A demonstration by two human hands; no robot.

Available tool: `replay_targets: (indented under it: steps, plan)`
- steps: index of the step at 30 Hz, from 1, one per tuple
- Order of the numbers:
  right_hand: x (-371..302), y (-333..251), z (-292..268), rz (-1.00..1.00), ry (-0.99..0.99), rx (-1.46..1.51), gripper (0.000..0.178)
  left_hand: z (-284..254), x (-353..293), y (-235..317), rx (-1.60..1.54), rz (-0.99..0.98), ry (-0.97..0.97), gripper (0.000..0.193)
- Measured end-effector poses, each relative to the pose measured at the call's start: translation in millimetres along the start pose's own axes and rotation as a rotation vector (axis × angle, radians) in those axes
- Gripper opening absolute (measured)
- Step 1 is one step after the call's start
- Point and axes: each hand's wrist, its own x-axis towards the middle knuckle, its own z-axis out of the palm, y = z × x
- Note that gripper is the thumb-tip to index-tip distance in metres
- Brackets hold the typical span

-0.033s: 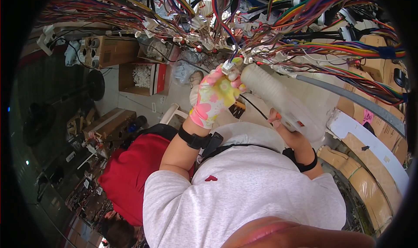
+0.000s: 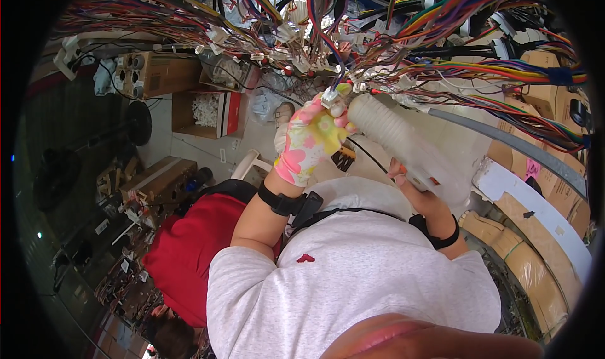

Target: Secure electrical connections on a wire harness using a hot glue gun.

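My left hand (image 2: 315, 129), in a white glove with pink and yellow flowers, is closed around a small white connector (image 2: 329, 98). Coloured wires run up from that connector into the harness above. Just right of those fingertips is the ribbed, pale barrel of a long white tool (image 2: 403, 135), its body cloudy and translucent, slanting down to the right. My bare right hand (image 2: 397, 172) is at the tool's lower side, fingers curled and mostly hidden behind it. An orange spot shows by the fingers. A black cord (image 2: 368, 154) passes between my hands.
Thick bundles of coloured wires (image 2: 466, 69) with white connectors hang across the top. A grey bar (image 2: 517, 146) crosses at right, near cardboard boxes (image 2: 545, 97). An open carton (image 2: 195, 129) of white parts stands at left; a red cloth (image 2: 195, 245) lies by my left elbow.
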Motion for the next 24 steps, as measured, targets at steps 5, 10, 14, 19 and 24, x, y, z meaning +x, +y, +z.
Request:
replay_targets:
  steps: [5,10,14,19,24]
  plan:
    - [2,3,-1,-0.010,-0.029,-0.051,0.014,-6,3,-1,-0.013,-0.015,-0.054,0.049]
    - [1,6,0,-0.005,-0.024,-0.054,0.020,-9,2,-1,-0.019,-0.041,-0.038,0.049]
    - [8,-7,2,0.021,0.007,0.111,0.024,-10,2,-2,0.006,-0.020,-0.065,0.049]
    - [-10,7,-6,-0.004,-0.041,0.030,0.040,-1,0,2,0.224,0.024,0.101,0.044]
    - [-10,-2,-8,-0.110,-0.122,-0.542,0.059,-16,6,-4,0.477,0.229,0.159,0.051]
